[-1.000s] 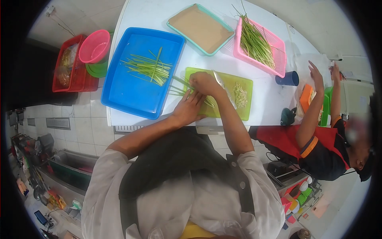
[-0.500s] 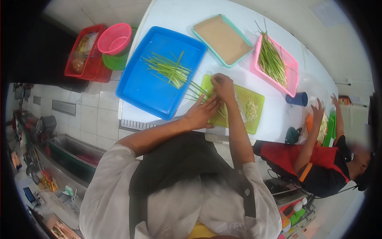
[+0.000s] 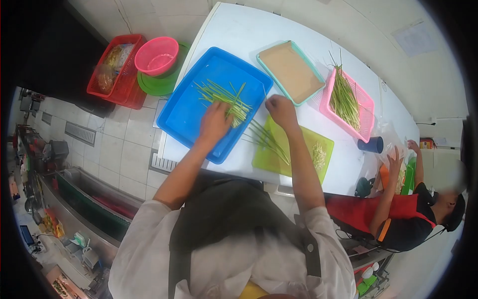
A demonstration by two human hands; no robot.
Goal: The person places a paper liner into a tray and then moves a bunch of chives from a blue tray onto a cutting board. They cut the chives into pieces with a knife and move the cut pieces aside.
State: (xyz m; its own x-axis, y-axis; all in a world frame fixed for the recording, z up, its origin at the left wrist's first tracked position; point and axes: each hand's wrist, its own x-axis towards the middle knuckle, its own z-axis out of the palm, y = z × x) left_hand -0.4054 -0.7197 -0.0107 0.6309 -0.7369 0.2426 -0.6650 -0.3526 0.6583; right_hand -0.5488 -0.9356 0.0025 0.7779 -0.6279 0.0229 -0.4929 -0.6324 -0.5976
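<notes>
My left hand (image 3: 216, 122) is over the blue tray (image 3: 172, 122), its fingers curled around part of a bundle of long green stalks (image 3: 224, 95). My right hand (image 3: 282, 111) is closed in a fist above the far edge of a yellow-green cutting board (image 3: 298, 167). From that fist a thin, knife-like tool (image 3: 264, 89) sticks out; most of it is hidden. Several loose stalks (image 3: 266, 142) lie across the board's left part and over its edge. A heap of small, pale chopped pieces (image 3: 319, 157) sits on the board's right side.
Behind the board are a teal-rimmed tray (image 3: 291, 72) and a pink basket (image 3: 366, 107) of green stalks. A blue cup (image 3: 371, 145) lies at the right, near a co-worker's hands (image 3: 396, 162). A pink bowl (image 3: 157, 56) and red crate (image 3: 112, 70) stand left of the table (image 3: 234, 30).
My left hand has left the board and moved left onto the stalks in the blue tray. My right hand has lifted away from the stalks on the board. The whole view has shifted slightly.
</notes>
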